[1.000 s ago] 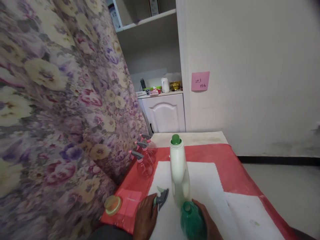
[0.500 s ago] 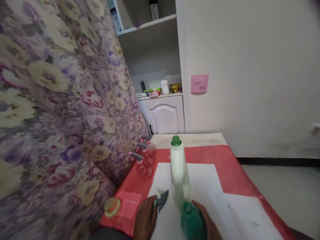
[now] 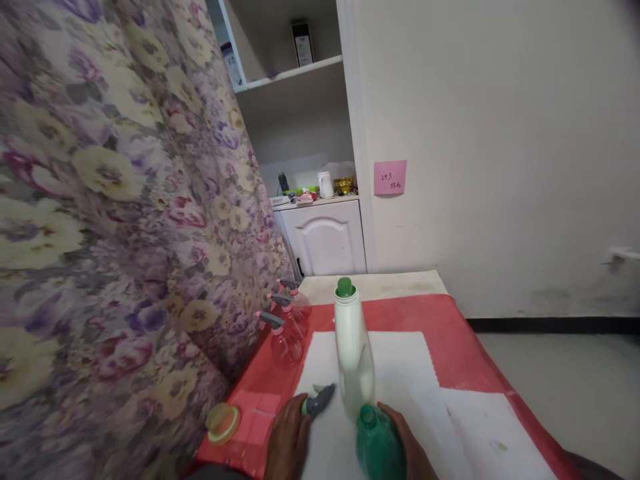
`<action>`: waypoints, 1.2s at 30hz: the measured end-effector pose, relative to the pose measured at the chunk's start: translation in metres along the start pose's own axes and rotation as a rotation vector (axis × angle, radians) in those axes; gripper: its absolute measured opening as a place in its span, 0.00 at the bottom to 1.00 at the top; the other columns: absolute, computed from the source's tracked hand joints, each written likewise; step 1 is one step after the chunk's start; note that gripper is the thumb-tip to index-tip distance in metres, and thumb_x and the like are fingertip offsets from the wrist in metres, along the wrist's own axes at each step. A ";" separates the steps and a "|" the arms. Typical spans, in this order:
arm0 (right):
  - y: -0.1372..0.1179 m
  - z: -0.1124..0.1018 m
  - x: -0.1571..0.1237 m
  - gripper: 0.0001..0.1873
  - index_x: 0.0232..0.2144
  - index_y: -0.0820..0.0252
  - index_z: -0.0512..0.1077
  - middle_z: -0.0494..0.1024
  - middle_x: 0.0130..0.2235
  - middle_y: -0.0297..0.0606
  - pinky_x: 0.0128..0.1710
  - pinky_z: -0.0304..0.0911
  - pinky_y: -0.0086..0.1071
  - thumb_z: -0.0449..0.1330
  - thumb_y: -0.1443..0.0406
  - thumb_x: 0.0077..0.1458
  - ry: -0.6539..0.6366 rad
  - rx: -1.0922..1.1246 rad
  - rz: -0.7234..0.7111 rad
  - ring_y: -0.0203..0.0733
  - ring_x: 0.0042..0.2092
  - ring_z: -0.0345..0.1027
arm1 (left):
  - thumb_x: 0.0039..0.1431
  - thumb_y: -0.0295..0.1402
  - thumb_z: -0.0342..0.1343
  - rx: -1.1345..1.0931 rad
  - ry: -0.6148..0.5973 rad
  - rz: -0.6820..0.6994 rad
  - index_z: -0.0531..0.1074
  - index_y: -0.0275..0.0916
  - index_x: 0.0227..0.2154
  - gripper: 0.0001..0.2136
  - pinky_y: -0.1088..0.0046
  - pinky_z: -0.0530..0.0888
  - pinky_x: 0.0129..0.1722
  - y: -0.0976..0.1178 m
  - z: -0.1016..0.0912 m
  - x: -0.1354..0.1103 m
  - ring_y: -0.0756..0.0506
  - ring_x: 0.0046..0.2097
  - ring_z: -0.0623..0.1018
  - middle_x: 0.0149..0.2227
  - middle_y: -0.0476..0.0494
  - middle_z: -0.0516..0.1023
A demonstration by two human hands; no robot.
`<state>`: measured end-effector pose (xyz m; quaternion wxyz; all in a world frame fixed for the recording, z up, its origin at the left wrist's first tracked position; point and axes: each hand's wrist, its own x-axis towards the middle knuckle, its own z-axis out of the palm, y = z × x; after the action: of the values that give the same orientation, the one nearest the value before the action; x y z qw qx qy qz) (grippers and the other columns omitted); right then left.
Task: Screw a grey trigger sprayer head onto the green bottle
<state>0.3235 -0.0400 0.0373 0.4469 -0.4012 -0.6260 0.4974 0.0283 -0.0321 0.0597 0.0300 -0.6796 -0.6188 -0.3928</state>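
While right hand (image 3: 407, 441) grips uncapped green bottle (image 3: 378, 445) | contents unclear

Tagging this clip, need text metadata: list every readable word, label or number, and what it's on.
"243", handwritten, on the pink note; its second line is too unclear to read.
Black box on the upper shelf: label too small to read.
Pale bottle, green bottle: no text visible.

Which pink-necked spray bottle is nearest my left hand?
The front bottle of the three; the middle bottle and back bottle stand behind it, farther from your left hand.
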 end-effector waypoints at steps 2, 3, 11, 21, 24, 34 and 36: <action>-0.002 0.001 0.000 0.52 0.61 0.53 0.56 0.68 0.61 0.47 0.60 0.58 0.47 0.69 0.67 0.30 -0.007 0.000 0.010 0.62 0.62 0.61 | 0.61 0.45 0.50 -0.041 0.020 -0.039 0.74 0.42 0.46 0.18 0.59 0.78 0.49 0.008 -0.007 0.004 0.38 0.48 0.81 0.46 0.38 0.82; -0.003 0.001 0.000 0.53 0.61 0.53 0.56 0.68 0.62 0.47 0.60 0.58 0.46 0.69 0.68 0.30 -0.013 0.001 0.014 0.62 0.62 0.60 | 0.61 0.45 0.50 -0.082 0.028 -0.077 0.74 0.42 0.47 0.18 0.59 0.78 0.49 0.014 -0.012 0.006 0.38 0.49 0.81 0.47 0.39 0.82; -0.016 -0.003 0.000 0.54 0.61 0.54 0.56 0.68 0.61 0.46 0.62 0.54 0.47 0.67 0.74 0.28 -0.036 -0.034 0.030 0.60 0.62 0.60 | 0.54 0.49 0.60 -0.721 0.108 -0.530 0.70 0.43 0.46 0.21 0.63 0.71 0.55 0.086 -0.058 0.033 0.40 0.51 0.78 0.46 0.45 0.80; -0.009 -0.016 -0.007 0.56 0.62 0.54 0.54 0.63 0.64 0.47 0.64 0.49 0.50 0.66 0.76 0.27 0.046 -0.035 0.053 0.61 0.65 0.54 | 0.50 0.36 0.68 -1.341 0.071 -0.573 0.74 0.44 0.47 0.20 0.76 0.76 0.50 0.175 -0.081 0.048 0.49 0.43 0.80 0.44 0.48 0.82; -0.013 -0.026 -0.012 0.54 0.60 0.55 0.55 0.63 0.63 0.48 0.65 0.48 0.50 0.65 0.77 0.27 0.062 -0.049 0.059 0.61 0.65 0.54 | 0.47 0.35 0.69 -1.385 0.021 -0.538 0.77 0.41 0.42 0.18 0.76 0.77 0.48 0.210 -0.082 0.054 0.47 0.44 0.81 0.42 0.46 0.83; -0.013 -0.026 -0.014 0.53 0.60 0.56 0.55 0.66 0.61 0.46 0.63 0.53 0.46 0.65 0.74 0.28 0.090 -0.019 0.051 0.59 0.63 0.58 | 0.43 0.37 0.71 -1.073 -0.014 -0.428 0.76 0.42 0.39 0.18 0.77 0.75 0.39 0.244 -0.066 0.058 0.46 0.41 0.80 0.39 0.47 0.83; -0.016 -0.027 -0.015 0.53 0.60 0.56 0.55 0.66 0.61 0.45 0.63 0.53 0.47 0.65 0.74 0.28 0.078 -0.015 0.051 0.58 0.63 0.58 | 0.43 0.38 0.71 -1.027 -0.025 -0.439 0.75 0.41 0.36 0.17 0.76 0.75 0.39 0.243 -0.063 0.055 0.46 0.40 0.80 0.38 0.46 0.83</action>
<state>0.3526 -0.0500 0.0538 0.4552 -0.4395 -0.6011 0.4881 0.2032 -0.0769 0.2425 -0.3947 -0.4667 -0.4752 -0.6329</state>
